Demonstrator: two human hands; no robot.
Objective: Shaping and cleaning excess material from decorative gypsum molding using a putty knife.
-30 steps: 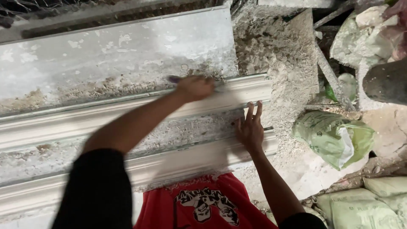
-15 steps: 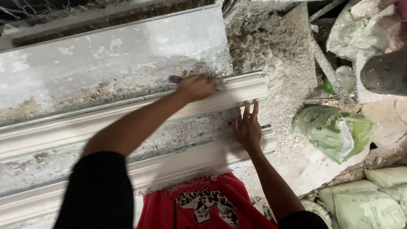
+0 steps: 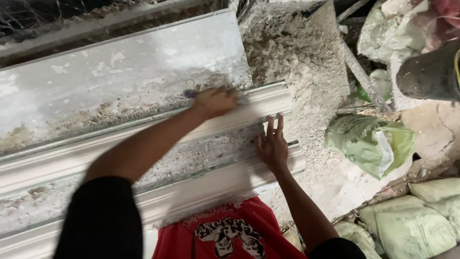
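My left hand [image 3: 216, 101] is closed around a small tool with a purple handle [image 3: 190, 94] and presses it on the upper white plaster moulding strip [image 3: 268, 101], near its right end. My right hand [image 3: 272, 144] lies flat, fingers together and pointing up, on the crumbly grey bed between that strip and the lower white moulding strip [image 3: 201, 189]. The tool's working end is hidden under my fingers. A flat grey slab [image 3: 124, 76] lies just beyond the upper strip.
Rough plaster rubble [image 3: 297, 52] piles up to the right of the slab. Green-printed sacks lie at right [image 3: 371, 141] and lower right [image 3: 414, 225]. A dark round pipe end [image 3: 426, 74] sits at the far right. My red shirt [image 3: 225, 232] fills the bottom.
My left hand with the tool has stayed near the right end of the upper strip, shifting only slightly. My right hand keeps its flat position.
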